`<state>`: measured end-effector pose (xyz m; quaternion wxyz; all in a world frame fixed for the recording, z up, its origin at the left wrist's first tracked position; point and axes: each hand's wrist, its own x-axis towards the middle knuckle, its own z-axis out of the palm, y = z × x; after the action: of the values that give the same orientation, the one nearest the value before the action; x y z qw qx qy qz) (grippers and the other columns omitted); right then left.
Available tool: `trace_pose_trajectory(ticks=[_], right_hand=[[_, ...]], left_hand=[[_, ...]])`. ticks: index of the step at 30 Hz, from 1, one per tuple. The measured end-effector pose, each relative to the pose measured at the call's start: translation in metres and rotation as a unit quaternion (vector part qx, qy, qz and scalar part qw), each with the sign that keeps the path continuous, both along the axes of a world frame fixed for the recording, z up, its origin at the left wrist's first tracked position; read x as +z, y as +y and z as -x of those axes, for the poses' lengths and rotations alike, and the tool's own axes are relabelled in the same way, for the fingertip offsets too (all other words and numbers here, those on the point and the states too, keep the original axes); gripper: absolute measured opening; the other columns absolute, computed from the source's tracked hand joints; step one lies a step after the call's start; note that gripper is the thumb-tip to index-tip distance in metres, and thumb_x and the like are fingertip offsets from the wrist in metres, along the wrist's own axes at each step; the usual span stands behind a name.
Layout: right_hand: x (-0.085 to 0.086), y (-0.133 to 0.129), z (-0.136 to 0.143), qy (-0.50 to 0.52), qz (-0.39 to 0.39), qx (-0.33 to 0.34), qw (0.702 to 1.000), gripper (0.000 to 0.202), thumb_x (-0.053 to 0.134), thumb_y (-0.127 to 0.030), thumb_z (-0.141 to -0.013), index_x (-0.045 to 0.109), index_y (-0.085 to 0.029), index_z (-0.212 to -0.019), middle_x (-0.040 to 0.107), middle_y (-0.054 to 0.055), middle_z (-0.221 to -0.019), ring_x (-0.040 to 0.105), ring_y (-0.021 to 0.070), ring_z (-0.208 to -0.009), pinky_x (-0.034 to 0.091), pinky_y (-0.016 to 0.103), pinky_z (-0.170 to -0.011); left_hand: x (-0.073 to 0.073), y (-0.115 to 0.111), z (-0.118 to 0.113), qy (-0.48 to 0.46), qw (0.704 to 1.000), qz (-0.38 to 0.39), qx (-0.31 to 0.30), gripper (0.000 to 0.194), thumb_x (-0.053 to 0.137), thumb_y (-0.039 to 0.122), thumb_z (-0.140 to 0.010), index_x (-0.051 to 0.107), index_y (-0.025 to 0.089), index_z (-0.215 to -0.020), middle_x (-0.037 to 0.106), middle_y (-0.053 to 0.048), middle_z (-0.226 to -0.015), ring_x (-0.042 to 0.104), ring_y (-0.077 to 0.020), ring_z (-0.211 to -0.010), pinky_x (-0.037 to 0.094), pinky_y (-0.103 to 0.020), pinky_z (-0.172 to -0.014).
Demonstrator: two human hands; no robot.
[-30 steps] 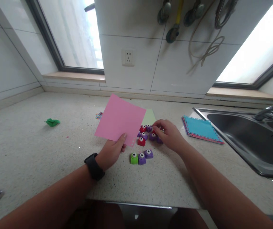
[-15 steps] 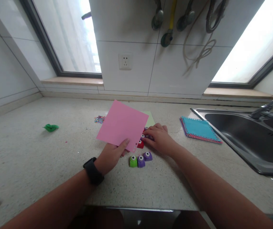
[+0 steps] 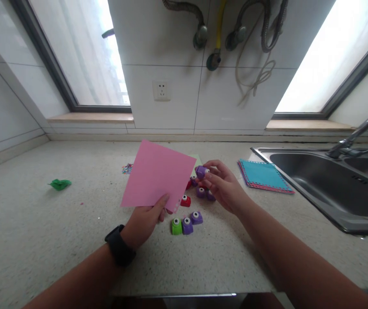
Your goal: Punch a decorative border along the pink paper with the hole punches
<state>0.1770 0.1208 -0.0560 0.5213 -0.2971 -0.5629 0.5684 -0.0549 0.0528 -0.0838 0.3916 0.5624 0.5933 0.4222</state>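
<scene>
A square sheet of pink paper is pinched near its lower edge by my left hand, thumb on top. Several small holes run along the sheet's lower right corner. My right hand grips a purple craft punch between thumb and fingers, just right of the paper and above the counter. Beneath it stand more purple punches and a red punch, some partly hidden. Closer to me a green punch stands beside two purple punches.
Blue and red sheets lie in a stack left of the steel sink. Behind the pink sheet are colourful paper bits and pale green paper. A crumpled green piece rests at the left on the counter.
My right hand has lifted a purple punch from the cluster and turned it sideways. The pink paper stays in my left hand. The whole view has shifted slightly.
</scene>
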Motion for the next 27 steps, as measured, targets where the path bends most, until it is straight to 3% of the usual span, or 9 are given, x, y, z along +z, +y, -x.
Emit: trace_pose_trajectory(ticks=[4,10,22,27], right_hand=[[-0.0001,-0.0001,0.0013,0.012,-0.01,-0.009,1.0,0.03,0.072,-0.039,-0.084,0.051,-0.028,-0.102,0.063,0.002,-0.103,0.066,0.0158,-0.086,0.054,0.038,-0.087],[-0.003,0.002,-0.002,0.012,-0.02,-0.019,1.0,0.041,0.079,-0.032,-0.079,0.056,-0.027,-0.112,0.064,0.002,-0.099,0.066,0.0149,-0.084,0.054,0.031,-0.078],[-0.0045,0.001,-0.0013,0.042,-0.033,0.024,0.998,0.036,0.083,-0.024,-0.075,0.061,-0.024,-0.104,0.07,0.0,-0.094,0.068,0.0125,-0.077,0.053,0.024,-0.064],[-0.0033,0.0005,-0.0003,0.046,-0.036,0.033,0.998,0.035,0.083,-0.022,-0.074,0.061,-0.022,-0.101,0.07,0.0,-0.09,0.068,0.012,-0.077,0.054,0.024,-0.067]], left_hand=[[-0.0015,-0.0003,0.0006,0.014,1.0,0.019,-0.016,0.063,0.046,0.067,-0.088,0.047,0.024,-0.043,0.044,0.002,-0.045,0.048,-0.0164,-0.051,0.042,-0.031,-0.061],[-0.0021,-0.0013,-0.0007,0.033,0.999,0.021,-0.007,0.061,0.046,0.067,-0.088,0.048,0.024,-0.044,0.048,0.001,-0.048,0.052,-0.0176,-0.055,0.043,-0.031,-0.063],[-0.0023,-0.0031,0.0017,0.133,0.989,0.068,-0.006,0.061,0.037,0.071,-0.089,0.051,0.024,-0.052,0.047,0.003,-0.054,0.053,-0.0193,-0.062,0.039,-0.032,-0.073],[-0.0001,-0.0039,0.0006,0.137,0.989,0.059,0.001,0.059,0.039,0.069,-0.088,0.05,0.024,-0.052,0.049,0.003,-0.056,0.054,-0.0201,-0.063,0.039,-0.034,-0.077]])
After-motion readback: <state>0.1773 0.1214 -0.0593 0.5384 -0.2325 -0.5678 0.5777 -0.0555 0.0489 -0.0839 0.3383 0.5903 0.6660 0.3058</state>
